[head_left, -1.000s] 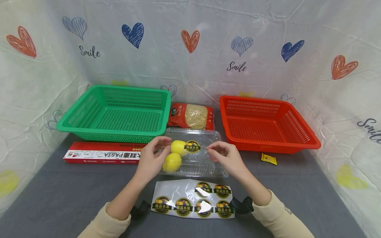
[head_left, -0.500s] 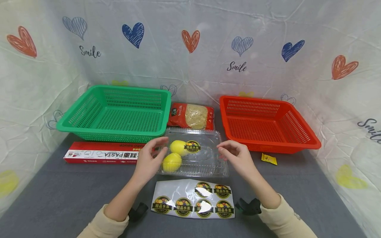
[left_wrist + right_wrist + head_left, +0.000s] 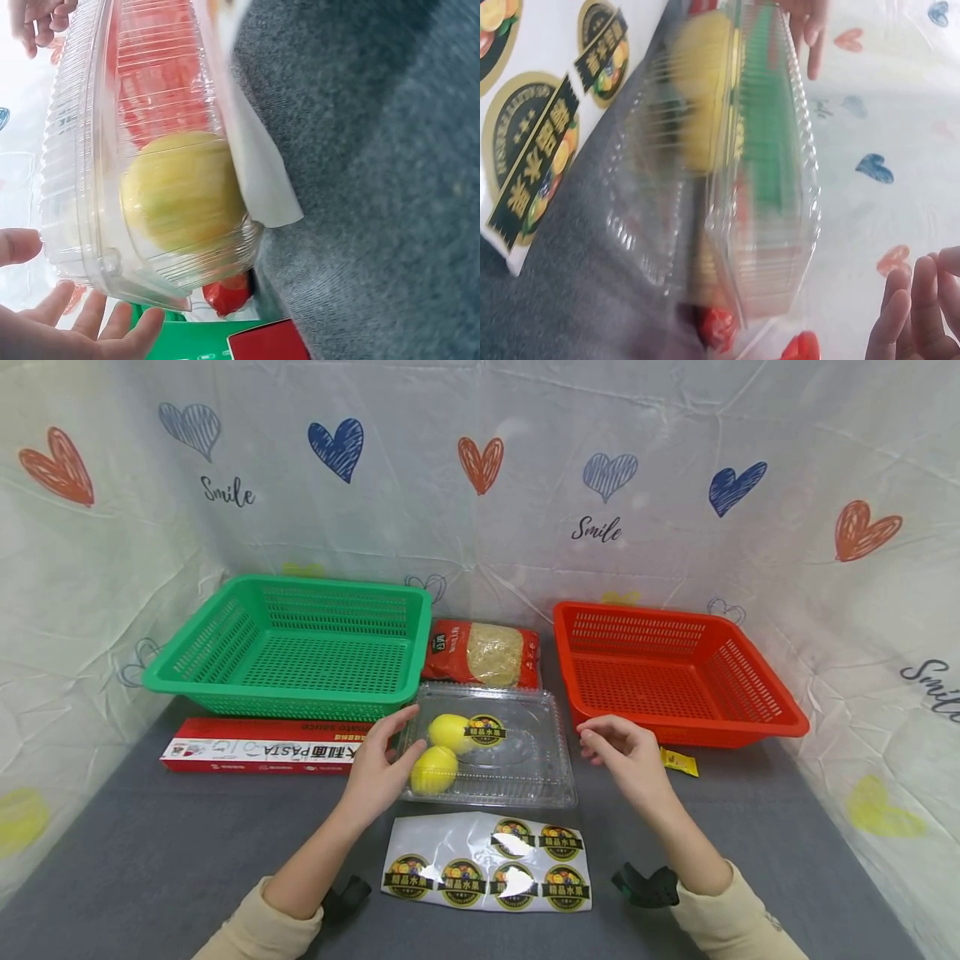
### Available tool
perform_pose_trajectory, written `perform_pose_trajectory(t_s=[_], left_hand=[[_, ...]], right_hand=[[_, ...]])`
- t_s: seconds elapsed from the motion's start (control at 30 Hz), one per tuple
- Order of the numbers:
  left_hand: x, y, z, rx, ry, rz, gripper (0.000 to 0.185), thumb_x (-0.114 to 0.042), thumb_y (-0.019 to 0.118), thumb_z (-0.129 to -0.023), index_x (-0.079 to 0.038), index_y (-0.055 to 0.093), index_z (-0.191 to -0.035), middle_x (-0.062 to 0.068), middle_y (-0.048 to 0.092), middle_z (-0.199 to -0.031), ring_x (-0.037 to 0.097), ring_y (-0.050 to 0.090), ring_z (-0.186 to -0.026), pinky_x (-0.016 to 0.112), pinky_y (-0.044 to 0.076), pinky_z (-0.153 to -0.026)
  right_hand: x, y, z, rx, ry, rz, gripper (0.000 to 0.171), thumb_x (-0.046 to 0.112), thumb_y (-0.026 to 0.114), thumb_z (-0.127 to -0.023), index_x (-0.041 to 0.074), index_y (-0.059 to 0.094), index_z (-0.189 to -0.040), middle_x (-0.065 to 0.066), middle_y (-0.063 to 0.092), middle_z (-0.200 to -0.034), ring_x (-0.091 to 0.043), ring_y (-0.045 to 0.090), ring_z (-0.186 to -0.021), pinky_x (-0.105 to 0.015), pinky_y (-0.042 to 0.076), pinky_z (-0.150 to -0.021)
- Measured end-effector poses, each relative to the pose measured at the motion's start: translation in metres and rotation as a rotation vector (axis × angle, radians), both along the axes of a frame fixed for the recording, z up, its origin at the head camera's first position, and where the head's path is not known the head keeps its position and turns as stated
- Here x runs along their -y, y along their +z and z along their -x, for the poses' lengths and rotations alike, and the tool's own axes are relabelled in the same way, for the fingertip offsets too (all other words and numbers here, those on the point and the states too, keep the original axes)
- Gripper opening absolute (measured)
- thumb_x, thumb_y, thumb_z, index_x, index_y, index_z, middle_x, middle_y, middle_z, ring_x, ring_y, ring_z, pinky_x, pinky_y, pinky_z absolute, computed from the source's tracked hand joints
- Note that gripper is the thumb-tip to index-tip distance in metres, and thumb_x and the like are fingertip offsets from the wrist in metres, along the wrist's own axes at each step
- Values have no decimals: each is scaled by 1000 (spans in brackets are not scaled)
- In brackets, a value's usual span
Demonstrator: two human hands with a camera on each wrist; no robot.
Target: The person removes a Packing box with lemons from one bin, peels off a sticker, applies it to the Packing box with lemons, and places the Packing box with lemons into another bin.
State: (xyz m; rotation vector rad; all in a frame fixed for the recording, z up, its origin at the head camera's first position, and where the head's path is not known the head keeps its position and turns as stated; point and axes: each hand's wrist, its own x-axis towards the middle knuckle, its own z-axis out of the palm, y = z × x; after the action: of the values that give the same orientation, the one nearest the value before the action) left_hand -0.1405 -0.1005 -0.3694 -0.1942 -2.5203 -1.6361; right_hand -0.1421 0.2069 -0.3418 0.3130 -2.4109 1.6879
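Observation:
A clear plastic clamshell box (image 3: pixel 517 768) lies shut on the grey table, with two yellow lemons (image 3: pixel 438 752) in its left half and a round fruit sticker (image 3: pixel 486 730) on its lid. My left hand (image 3: pixel 397 745) is at the box's left end, fingers straight, thumb by the nearer lemon. The left wrist view shows those fingers (image 3: pixel 90 330) spread beside the box (image 3: pixel 90 150) and a lemon (image 3: pixel 184 191). My right hand (image 3: pixel 600 743) hovers just right of the box with loosely curled fingers, holding nothing. A sticker sheet (image 3: pixel 487 864) lies in front of the box.
A green basket (image 3: pixel 292 647) stands at the back left and a red basket (image 3: pixel 675 668) at the back right. A noodle packet (image 3: pixel 483 652) lies between them. A red pasta box (image 3: pixel 255 745) lies left of the clamshell, and a yellow sachet (image 3: pixel 678 762) sits by the red basket.
My right hand has drawn off the box lid and moved to the right, clear of the box. The left hand's fingers have straightened at the box's left end.

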Motion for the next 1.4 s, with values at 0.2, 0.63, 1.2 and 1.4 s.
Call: perform_pose_trajectory(t_s=[0.2, 0.63, 1.2, 1.4], left_hand=[[-1, -3, 3, 19, -12, -5, 52, -14, 58, -89, -10, 40, -137, 14, 36, -137, 32, 33, -126, 58, 33, -95], [-3, -10, 11, 85, -59, 18, 67, -15, 62, -87, -10, 26, -144, 14, 22, -146, 34, 22, -132, 55, 37, -93], [-2, -9, 19, 194, -71, 12, 72, -18, 59, -89, -15, 17, -146, 14, 15, -149, 37, 18, -134, 59, 21, -102], [-1, -14, 23, 195, -107, -16, 72, -18, 58, -90, -16, 15, -147, 13, 14, -150, 36, 17, -134, 52, 24, -103]], right_hand=[[-13, -5, 0, -22, -35, -5, 18, 11, 60, -89, -5, 63, -97, -3, 64, -82, -18, 61, -69, -26, 53, -61], [-32, -13, -2, -19, -107, -22, 22, 10, 58, -90, -10, 61, -99, -3, 64, -78, -16, 63, -69, -23, 52, -60], [-59, -24, 1, 50, -207, -10, 33, 19, 56, -92, -10, 57, -108, 9, 64, -83, -5, 62, -72, -22, 52, -63], [-67, -29, 4, 132, -196, 72, 39, 21, 56, -92, -11, 52, -114, 5, 64, -94, -2, 62, -79, -23, 53, -67]])
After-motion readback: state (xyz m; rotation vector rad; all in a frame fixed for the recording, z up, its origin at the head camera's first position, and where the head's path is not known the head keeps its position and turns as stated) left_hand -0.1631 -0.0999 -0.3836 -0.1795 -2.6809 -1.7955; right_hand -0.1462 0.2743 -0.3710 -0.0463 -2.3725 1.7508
